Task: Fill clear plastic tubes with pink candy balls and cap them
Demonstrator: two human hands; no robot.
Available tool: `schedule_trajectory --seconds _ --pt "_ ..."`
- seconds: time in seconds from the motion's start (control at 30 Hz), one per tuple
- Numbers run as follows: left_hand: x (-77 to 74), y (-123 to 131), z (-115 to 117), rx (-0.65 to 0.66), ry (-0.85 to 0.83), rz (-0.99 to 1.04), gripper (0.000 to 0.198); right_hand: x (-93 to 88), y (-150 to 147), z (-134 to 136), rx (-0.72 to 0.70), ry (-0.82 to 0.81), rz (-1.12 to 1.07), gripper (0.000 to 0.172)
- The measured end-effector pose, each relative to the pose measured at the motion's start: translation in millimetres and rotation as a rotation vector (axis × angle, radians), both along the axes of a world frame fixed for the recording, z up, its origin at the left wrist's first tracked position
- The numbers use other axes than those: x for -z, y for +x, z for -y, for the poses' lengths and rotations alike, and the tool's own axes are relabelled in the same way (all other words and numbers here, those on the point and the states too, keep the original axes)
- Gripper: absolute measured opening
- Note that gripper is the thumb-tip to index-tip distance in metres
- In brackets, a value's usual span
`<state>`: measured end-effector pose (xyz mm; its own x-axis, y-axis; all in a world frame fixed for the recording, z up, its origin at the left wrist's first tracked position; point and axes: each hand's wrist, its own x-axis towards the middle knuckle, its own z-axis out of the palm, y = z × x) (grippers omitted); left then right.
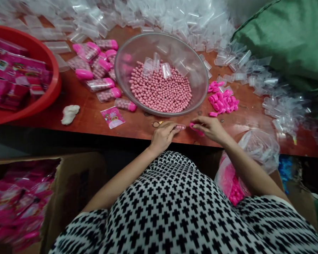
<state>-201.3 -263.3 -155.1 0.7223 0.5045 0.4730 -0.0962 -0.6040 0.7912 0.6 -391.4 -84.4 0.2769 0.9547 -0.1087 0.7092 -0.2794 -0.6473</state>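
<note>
My left hand [163, 135] is closed around a clear plastic tube filled with pink beads [180, 127], its open end pointing right. A short gap away, my right hand [208, 127] pinches a bright pink cap [193, 125] between thumb and fingers. Both hands are at the table's front edge. Just beyond them stands a translucent bowl [201, 92] of pink beads [160, 90], with a few clear tubes lying on the beads. A pile of loose pink caps [224, 100] lies right of the bowl. Filled, capped tubes [100, 83] are heaped to its left.
Clear empty tubes [175, 16] cover the back and right of the reddish table [137, 128]. A red basin [57, 79] of pink packets stands left, near a white lump [70, 114] and a printed card [112, 117]. Below are a cardboard box [76, 187] and a bag of caps [235, 187].
</note>
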Motion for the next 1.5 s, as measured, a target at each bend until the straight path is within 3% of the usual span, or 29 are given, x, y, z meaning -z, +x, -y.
schedule_trajectory --seconds 0.13,0.23,0.37,0.47,0.6,0.77,1.0,1.23,1.4,1.5 --pt "1.4 -1 0 -0.001 0.012 0.020 0.020 20.3 -3 -4 -0.037 0.001 0.229 0.032" --pt "3.1 -2 -1 0.007 0.000 0.019 0.021 19.2 5 -1 -0.074 -0.005 0.377 0.034" --pt "6.4 -2 0 -0.012 -0.013 -0.005 0.020 11.5 7 -3 -0.137 -0.163 0.532 0.037" --pt "9.1 -2 -1 -0.020 -0.020 -0.034 0.020 8.4 -1 -7 -0.115 -0.184 0.462 0.027" --pt "14.1 -1 -1 -0.029 -0.008 -0.049 0.020 2.0 -22 -9 -0.068 0.078 0.112 0.030" --pt "19.8 0 -1 -0.009 0.022 0.001 0.020 -2.5 -40 -15 -0.204 0.247 0.251 0.028" --pt "16.9 -1 0 0.023 0.021 -0.054 0.020 -13.1 -31 -25 -0.419 0.021 0.504 0.028" --pt "16.1 -4 3 0.006 0.106 -0.088 0.026 -24.3 -38 -35 -0.606 -0.009 0.518 0.022" --pt "13.7 -3 3 -0.056 0.178 -0.083 0.024 -27.2 -44 -31 -0.571 -0.001 0.591 0.022" --pt "13.1 -2 3 -0.014 0.209 0.008 0.020 -28.9 -43 -24 -0.544 -0.014 0.590 0.021"
